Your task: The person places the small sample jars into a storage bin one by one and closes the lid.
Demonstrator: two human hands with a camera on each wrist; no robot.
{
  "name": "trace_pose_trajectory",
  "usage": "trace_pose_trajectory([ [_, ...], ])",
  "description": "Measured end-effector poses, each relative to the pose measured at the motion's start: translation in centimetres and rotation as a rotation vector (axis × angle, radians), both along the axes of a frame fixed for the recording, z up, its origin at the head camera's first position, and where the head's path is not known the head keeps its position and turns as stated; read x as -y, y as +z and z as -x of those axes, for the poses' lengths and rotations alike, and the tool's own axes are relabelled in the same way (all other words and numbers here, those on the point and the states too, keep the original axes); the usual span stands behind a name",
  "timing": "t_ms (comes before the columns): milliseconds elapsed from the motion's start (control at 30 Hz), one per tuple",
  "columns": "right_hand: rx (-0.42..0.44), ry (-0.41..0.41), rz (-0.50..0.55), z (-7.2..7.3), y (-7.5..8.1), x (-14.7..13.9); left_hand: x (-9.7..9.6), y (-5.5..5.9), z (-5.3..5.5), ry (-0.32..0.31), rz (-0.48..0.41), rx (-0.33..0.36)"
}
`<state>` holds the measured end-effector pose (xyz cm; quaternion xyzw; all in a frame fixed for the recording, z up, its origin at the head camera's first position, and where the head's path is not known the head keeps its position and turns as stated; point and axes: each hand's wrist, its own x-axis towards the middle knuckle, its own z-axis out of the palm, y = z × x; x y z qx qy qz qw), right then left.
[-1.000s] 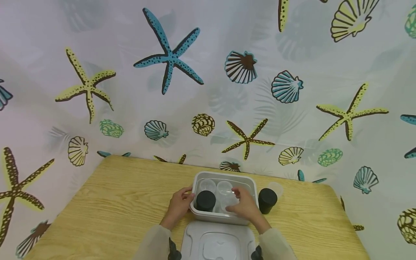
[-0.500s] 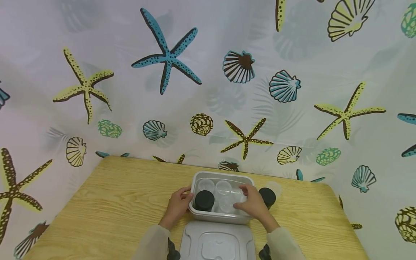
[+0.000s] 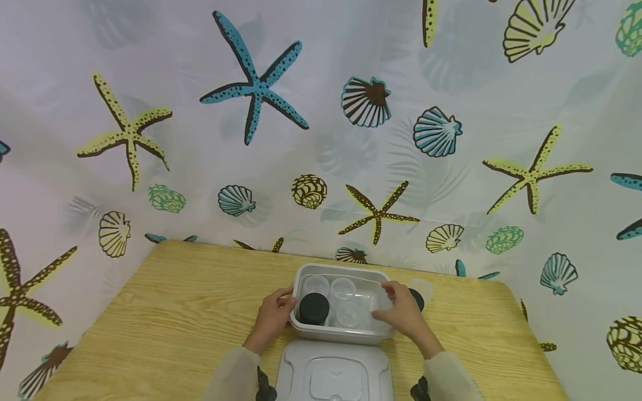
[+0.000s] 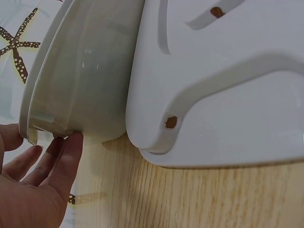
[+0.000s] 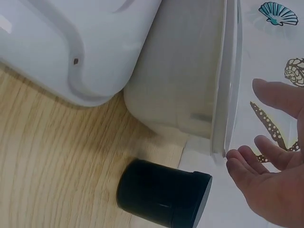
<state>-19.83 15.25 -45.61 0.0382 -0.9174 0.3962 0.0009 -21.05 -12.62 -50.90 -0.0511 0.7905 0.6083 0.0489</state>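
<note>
A light grey plastic box [image 3: 346,334] stands on the wooden table. Inside it, toward the left, are clear round containers [image 3: 343,289] and a black round container [image 3: 314,309]. My left hand [image 3: 273,312] holds the box's left end, with thumb at the rim and fingers beneath it in the left wrist view [image 4: 45,175]. Over the box's right end hovers my right hand [image 3: 403,312], thumb and fingers spread with nothing between them. The right wrist view has its fingertips [image 5: 235,161] right at the rim. Beside that end stands another black container [image 5: 161,192], partly hidden by the hand in the head view.
In front of the box lies its pale grey lid [image 3: 335,379]. A clear round container [image 3: 421,288] stands behind the black one on the right. A curtain [image 3: 321,139] printed with starfish and shells hangs along the table's back edge.
My right hand has moved right, from over the clear containers to the box's right end, uncovering the front clear one. My left hand stays at the box's left end.
</note>
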Motion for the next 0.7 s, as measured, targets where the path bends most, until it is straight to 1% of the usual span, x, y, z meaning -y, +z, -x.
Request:
trace_pose_trajectory([
  [367, 0.024, -0.051, -0.021, 0.0, 0.5, -2.0, 0.0, 0.0, 0.1, 0.007, 0.005, -0.007],
  [567, 0.011, -0.072, -0.052, -0.1, 0.6, -3.0, 0.1, 0.1, 0.0, 0.01, -0.002, -0.005],
  [700, -0.007, -0.08, -0.061, -0.4, 0.5, -3.6, 0.0, 0.0, 0.0, 0.002, -0.012, -0.016],
])
